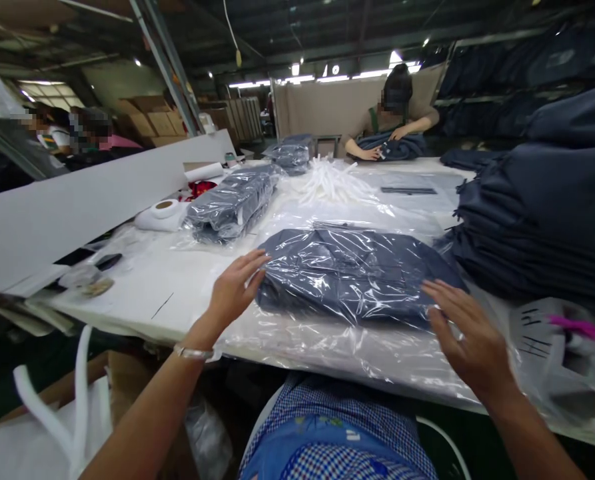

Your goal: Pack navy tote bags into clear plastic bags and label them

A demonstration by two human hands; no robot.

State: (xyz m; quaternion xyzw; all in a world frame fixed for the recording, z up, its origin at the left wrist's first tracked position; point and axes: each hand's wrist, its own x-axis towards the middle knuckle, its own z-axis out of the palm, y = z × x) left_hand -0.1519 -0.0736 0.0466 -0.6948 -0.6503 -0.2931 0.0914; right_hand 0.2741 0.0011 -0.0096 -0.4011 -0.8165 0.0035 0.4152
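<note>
Head view, bundle (pixel 350 277): I see it bagged, worktop's (pixel 132 290) near edge.
Left hand (pixel 234 287): fingers spread, bundle's left end.
Right hand (pixel 470 330): spread, right end.
Packs (pixel 232 197): bagged, toward left edge; apparently done.
Pile (pixel 552 213): unbagged, right edge; apparently remaining.

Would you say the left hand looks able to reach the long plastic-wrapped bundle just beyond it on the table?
Probably yes: the left hand is open at the edge of the nearer wrapped bundle, and mostly bare white tabletop seems to lie between it and the long plastic-wrapped bundle.
</note>
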